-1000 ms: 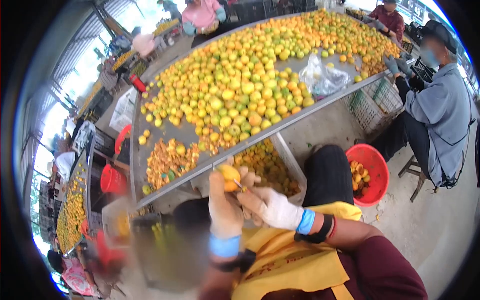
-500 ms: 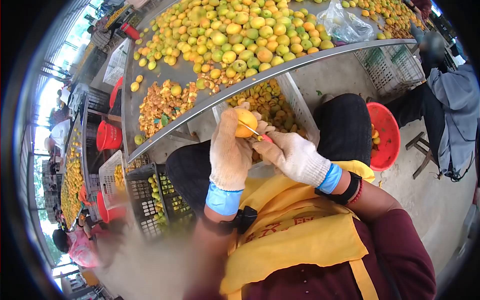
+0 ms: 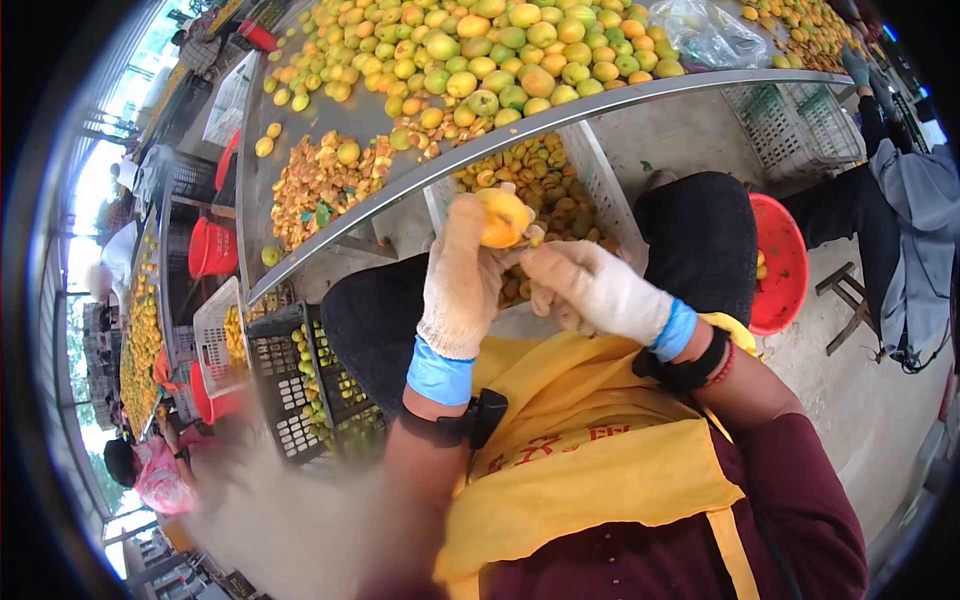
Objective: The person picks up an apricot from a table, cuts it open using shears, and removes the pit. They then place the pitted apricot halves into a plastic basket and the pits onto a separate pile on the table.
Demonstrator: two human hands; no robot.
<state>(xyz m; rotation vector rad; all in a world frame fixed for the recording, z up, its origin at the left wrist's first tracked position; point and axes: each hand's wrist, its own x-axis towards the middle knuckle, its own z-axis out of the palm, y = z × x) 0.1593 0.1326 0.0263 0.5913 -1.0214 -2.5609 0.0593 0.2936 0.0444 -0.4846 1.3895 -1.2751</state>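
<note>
My left hand (image 3: 460, 275), in a pale knitted glove, is closed round a yellow-orange apricot (image 3: 503, 218). An orange opened patch shows on the fruit's side. My right hand (image 3: 590, 283), gloved alike, is closed just to the right of the fruit, its fingertips close to the left hand's. The small red-handled tool that it held half a second ago is mostly hidden by the fingers now. Beneath both hands, a white plastic crate (image 3: 607, 190) under the table edge holds many cut apricots (image 3: 535, 165).
A metal-edged table (image 3: 420, 187) carries heaped apricots (image 3: 480, 60), a pile of orange scraps (image 3: 322, 190) and a clear plastic bag (image 3: 708, 35). A red basin (image 3: 783, 265) stands by my right knee. Black crates (image 3: 285, 375) stand left. A person in grey (image 3: 915, 230) sits at right.
My right hand has drawn slightly away from the apricot and turned, hiding the tool's shaft and red handle. In my left hand the apricot has turned, showing an orange opened patch.
</note>
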